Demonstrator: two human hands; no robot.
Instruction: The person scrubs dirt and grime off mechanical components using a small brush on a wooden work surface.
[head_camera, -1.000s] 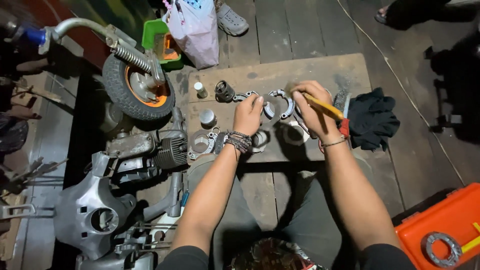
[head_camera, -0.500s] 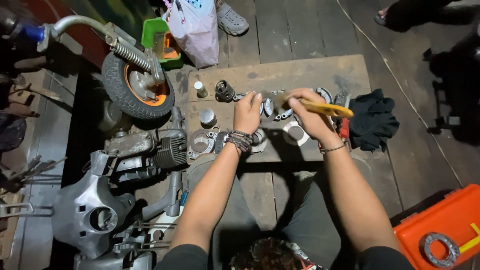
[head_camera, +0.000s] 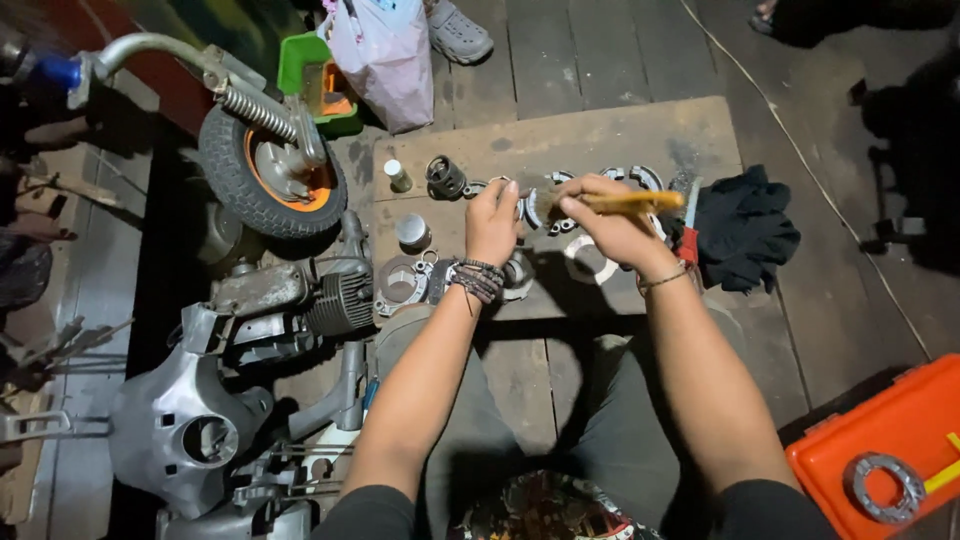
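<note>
The right hand (head_camera: 608, 220) grips a yellow brush (head_camera: 625, 202); the left hand (head_camera: 493, 218), just beside it, pinches a small metal part (head_camera: 528, 205) over the board (head_camera: 600, 135).

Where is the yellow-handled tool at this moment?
In the head view, the yellow-handled tool is held in the right hand above the wooden board, just left of the black cloth.

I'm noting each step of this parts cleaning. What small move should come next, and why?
Probably draw the yellow-handled brush across the metal part again: the right hand has its tip on that part, the left hand steadies it over the wooden board, and other rings lie waiting.
</note>
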